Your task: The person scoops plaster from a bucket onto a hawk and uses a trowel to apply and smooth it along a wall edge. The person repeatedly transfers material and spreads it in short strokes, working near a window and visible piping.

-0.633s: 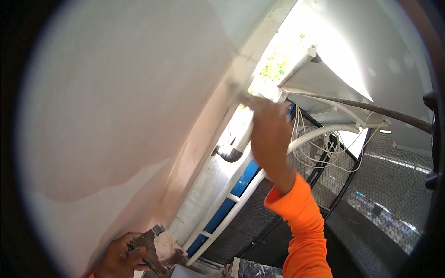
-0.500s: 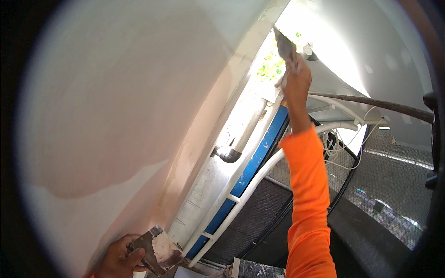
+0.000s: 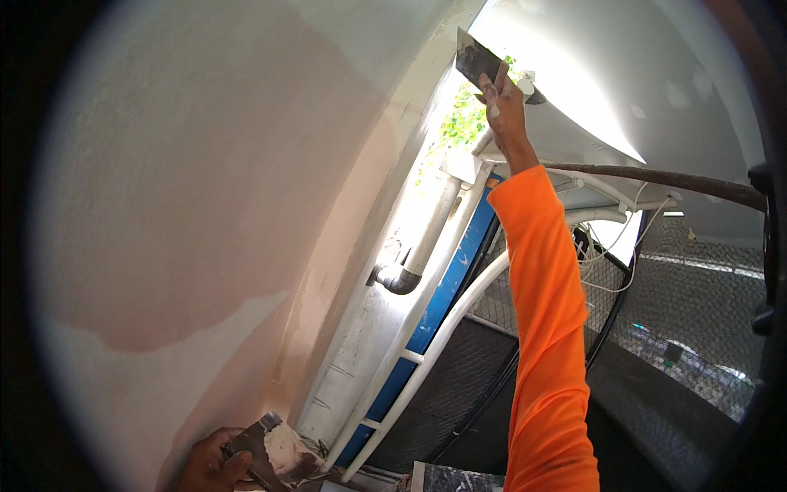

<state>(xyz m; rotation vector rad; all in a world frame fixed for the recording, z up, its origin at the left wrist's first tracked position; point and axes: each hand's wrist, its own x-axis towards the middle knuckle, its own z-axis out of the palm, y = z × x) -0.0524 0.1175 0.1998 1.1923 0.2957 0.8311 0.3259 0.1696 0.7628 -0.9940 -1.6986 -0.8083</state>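
High up near the wall's outer edge, my right hand point(image 3: 507, 111) is closed round a putty knife point(image 3: 477, 61). Its wide, dark blade is tilted and overlaps the edge strip in view; whether they touch I cannot tell. Low on the left, my left hand point(image 3: 211, 461) grips a second putty knife point(image 3: 252, 449), thumb on top. Off-white putty point(image 3: 288, 449) is heaped on that blade. Beside both hands rises a smooth wall point(image 3: 205, 180) with pinkish and whitish patches, ending in a pale slanting edge strip point(image 3: 385, 164).
A grey-white pipe with a dark elbow point(image 3: 399, 279) runs alongside the wall edge. White tubular rails point(image 3: 459, 316) border a blue strip point(image 3: 443, 299). Black mesh panels point(image 3: 459, 373), a looped white cable point(image 3: 611, 287) and a brown pole point(image 3: 672, 179) are to the right.
My right hand has moved up and left with its putty knife, the blade turning so its flat face shows. My left hand has shifted slightly down and left.
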